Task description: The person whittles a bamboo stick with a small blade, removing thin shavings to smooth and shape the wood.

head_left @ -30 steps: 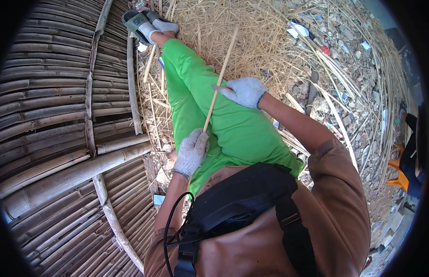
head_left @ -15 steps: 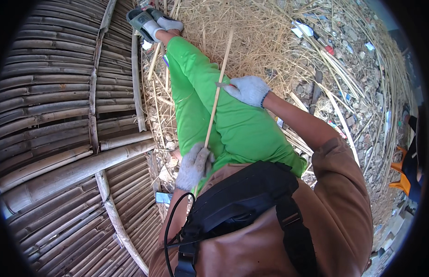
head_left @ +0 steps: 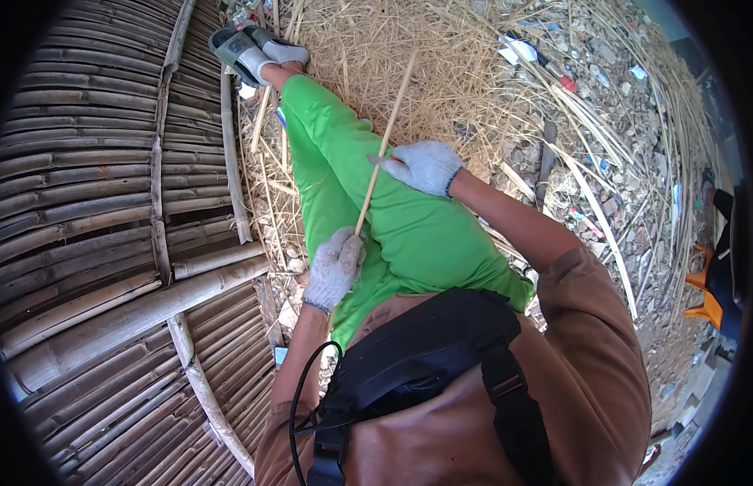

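Note:
My left hand (head_left: 334, 271), in a whitish knit glove, is closed around the lower end of a thin pale bamboo strip (head_left: 390, 121). The strip slants up and away over my green trousers (head_left: 328, 154), its far end above the straw. My right hand (head_left: 427, 168), gloved too, grips a small knife with a reddish handle, mostly hidden in the fingers. The knife's short blade (head_left: 378, 159) lies against the strip about midway along it.
A wall or platform of bamboo slats (head_left: 85, 178) stands at the left. Straw shavings (head_left: 385, 40) cover the ground ahead. Long bamboo strips (head_left: 595, 194) lie over rubble and litter at the right. An orange stool (head_left: 704, 296) and part of another person (head_left: 725, 259) show at the right edge.
My left hand has moved forward, away from my body, with the strip's held end. The right hand with the knife has shifted slightly left and nearer to me along the strip.

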The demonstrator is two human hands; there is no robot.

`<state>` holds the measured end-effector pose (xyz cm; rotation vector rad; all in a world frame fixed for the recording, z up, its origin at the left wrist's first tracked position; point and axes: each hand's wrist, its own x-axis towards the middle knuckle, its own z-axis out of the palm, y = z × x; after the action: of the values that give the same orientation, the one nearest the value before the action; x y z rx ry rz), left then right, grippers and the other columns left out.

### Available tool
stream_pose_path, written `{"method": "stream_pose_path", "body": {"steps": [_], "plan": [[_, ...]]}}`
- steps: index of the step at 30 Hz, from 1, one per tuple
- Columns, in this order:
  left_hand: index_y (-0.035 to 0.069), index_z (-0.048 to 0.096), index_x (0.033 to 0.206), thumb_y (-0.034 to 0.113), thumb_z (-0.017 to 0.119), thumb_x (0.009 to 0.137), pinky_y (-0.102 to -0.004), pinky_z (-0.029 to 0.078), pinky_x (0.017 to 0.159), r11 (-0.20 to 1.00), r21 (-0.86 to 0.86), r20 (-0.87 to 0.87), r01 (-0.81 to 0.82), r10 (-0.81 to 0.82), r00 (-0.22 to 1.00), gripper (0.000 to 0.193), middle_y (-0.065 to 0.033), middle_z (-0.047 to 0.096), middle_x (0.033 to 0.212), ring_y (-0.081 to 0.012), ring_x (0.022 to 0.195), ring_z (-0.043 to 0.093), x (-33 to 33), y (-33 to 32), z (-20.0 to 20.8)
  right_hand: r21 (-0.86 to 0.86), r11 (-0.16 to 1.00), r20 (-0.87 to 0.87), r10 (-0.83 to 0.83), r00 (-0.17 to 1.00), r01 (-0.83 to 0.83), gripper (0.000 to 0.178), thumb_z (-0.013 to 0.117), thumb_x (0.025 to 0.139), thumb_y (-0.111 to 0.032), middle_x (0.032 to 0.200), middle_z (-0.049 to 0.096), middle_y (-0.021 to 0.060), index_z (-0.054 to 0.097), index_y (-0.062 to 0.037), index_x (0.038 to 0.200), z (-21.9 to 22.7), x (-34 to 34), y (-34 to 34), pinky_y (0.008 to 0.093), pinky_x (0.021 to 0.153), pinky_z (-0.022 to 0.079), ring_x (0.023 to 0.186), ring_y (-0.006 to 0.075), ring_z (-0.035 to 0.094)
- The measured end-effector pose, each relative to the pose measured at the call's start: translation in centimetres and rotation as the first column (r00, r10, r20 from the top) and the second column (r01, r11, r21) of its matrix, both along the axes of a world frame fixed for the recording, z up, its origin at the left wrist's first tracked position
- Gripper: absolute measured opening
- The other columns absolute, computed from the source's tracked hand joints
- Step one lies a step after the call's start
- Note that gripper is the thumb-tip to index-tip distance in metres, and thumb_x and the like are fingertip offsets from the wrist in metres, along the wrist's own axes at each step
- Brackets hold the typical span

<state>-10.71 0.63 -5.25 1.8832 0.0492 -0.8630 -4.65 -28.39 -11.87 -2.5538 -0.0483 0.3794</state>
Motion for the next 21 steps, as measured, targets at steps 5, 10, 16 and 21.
{"method": "stream_pose_path", "body": {"steps": [5, 10, 16, 21], "plan": [[0.002, 0.069, 0.121, 0.026, 0.056, 0.115, -0.0266, 0.037, 0.047, 0.997, -0.045, -0.061, -0.056, 0.053, 0.997, 0.027, 0.0004, 0.059, 0.075, -0.0072, 0.054, 0.049, -1.4, 0.5, 0.5, -0.015, 1.000, 0.005, -0.006, 1.000, 0.006, 0.074, 0.040, 0.110, -0.073, 0.097, 0.080, 0.0241, 0.079, -0.0106, 0.101, 0.7, -0.4, 0.4, 0.0584, 0.085, 0.062, 0.092, 0.0440, 0.079], [0.003, 0.067, 0.119, 0.026, 0.057, 0.116, -0.0251, 0.038, 0.047, 0.990, -0.083, -0.166, -0.114, 0.099, 0.981, 0.026, 0.0001, 0.061, 0.078, -0.0060, 0.054, 0.050, -6.0, 5.9, 1.8, 0.024, 0.997, 0.053, -0.072, 0.996, 0.070, 0.064, 0.042, 0.112, -0.064, 0.099, 0.079, 0.0232, 0.076, -0.0107, 0.104, -1.9, -0.9, -0.2, 0.0580, 0.084, 0.061, 0.094, 0.0440, 0.078], [0.003, 0.068, 0.121, 0.029, 0.056, 0.117, -0.0264, 0.042, 0.047, 0.988, 0.056, -0.111, -0.147, 0.153, 0.982, 0.029, -0.0011, 0.065, 0.081, -0.0079, 0.054, 0.054, -6.7, 4.3, 2.8, 0.023, 0.999, 0.123, -0.037, 0.992, 0.035, 0.062, 0.042, 0.114, -0.060, 0.090, 0.078, 0.0243, 0.073, -0.0083, 0.099, -1.6, -0.9, -0.1, 0.0599, 0.080, 0.061, 0.085, 0.0448, 0.078], [0.002, 0.068, 0.119, 0.032, 0.054, 0.116, -0.0296, 0.044, 0.047, 0.999, -0.010, 0.034, 0.033, -0.032, 0.999, 0.033, -0.0024, 0.065, 0.078, -0.0101, 0.054, 0.055, -1.3, -0.3, 0.9, -0.017, 1.000, 0.129, 0.006, 0.992, -0.004, 0.064, 0.042, 0.114, -0.060, 0.088, 0.078, 0.0248, 0.073, -0.0073, 0.097, -0.7, -0.8, -0.1, 0.0600, 0.078, 0.062, 0.082, 0.0447, 0.078]]}}
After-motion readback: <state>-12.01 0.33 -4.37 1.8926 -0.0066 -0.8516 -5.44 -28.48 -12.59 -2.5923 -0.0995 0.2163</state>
